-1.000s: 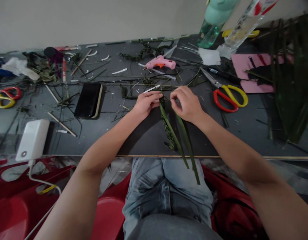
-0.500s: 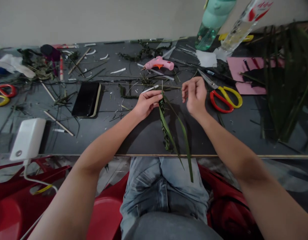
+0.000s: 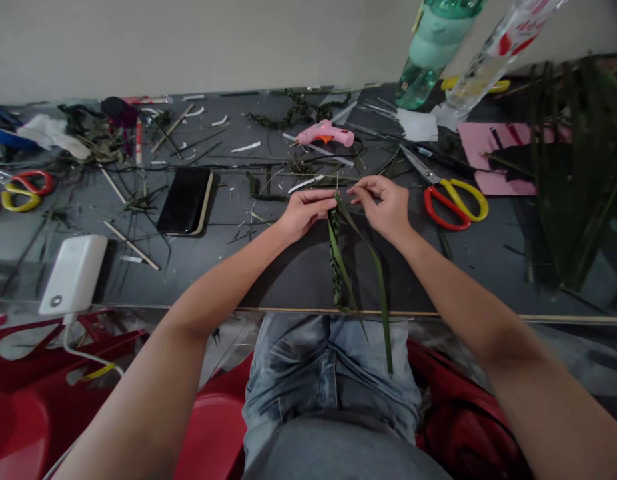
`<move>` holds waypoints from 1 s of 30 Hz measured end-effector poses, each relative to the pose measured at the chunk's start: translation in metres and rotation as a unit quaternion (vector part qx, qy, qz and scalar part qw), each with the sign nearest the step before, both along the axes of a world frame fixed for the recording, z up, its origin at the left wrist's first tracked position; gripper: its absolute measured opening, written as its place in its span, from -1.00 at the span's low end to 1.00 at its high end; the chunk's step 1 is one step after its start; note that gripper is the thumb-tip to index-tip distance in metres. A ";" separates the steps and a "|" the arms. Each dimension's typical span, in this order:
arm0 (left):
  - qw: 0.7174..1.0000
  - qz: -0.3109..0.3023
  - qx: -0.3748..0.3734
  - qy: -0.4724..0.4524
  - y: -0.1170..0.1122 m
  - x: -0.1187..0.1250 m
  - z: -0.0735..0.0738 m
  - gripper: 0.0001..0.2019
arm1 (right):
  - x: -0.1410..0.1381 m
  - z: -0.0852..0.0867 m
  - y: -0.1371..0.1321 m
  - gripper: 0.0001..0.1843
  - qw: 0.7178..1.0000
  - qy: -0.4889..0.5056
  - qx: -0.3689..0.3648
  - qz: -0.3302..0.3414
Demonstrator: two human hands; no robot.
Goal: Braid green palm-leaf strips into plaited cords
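- Since half a second ago, my right hand (image 3: 385, 205) has come back in close to my left hand (image 3: 304, 213).
- From my head camera, my left hand pinches the top of the leaf braid (image 3: 335, 283) between thumb and fingers.
- My right thumb and fingertips are close together, just beside the top of the braid. I cannot tell if they pinch anything.
- The braid hangs down from my left hand, over the front part of the bench (image 3: 298, 288).
- One long loose leaf (image 3: 381, 287) hangs to its right, past the bench edge and over my lap. A thin pale stick (image 3: 337, 181) pokes up from the top.
- To do this well, I think I should keep my left pinch tight and near the top, so the folds don't slip.
- Pulling softly and keeping the leaf flat should help, because leaf might tear.
- The scissors (image 3: 453, 200) lie to the right of my right hand. The pink glue gun (image 3: 324, 133) lies behind both hands.
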State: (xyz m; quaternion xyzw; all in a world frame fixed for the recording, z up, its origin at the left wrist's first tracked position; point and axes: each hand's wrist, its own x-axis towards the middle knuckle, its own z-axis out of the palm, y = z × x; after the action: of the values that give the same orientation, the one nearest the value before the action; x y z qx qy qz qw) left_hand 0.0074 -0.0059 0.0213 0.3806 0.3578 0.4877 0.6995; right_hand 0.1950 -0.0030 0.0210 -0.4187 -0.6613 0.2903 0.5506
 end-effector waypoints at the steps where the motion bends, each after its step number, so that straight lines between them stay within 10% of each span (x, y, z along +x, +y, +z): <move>1: 1.000 0.000 -0.002 0.001 0.000 0.000 0.000 -0.62 | 0.001 0.000 0.000 -0.70 1.000 0.015 -0.002 -0.001; 16: 0.998 0.037 -0.047 -0.020 -0.001 0.001 0.004 -0.64 | 0.005 -0.005 0.003 -0.56 0.994 0.070 -0.063 -0.064; 30: 0.997 0.032 -0.064 -0.013 -0.004 -0.001 0.008 -0.64 | 0.010 -0.006 0.005 -0.72 0.993 -0.096 -0.016 -0.069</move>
State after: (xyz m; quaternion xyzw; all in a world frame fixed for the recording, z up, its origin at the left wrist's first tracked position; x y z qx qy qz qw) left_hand 0.0066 -0.0098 0.0290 0.3171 0.3911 0.4905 0.7112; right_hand 0.2047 0.0019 0.0147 -0.4983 -0.6756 0.2207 0.4966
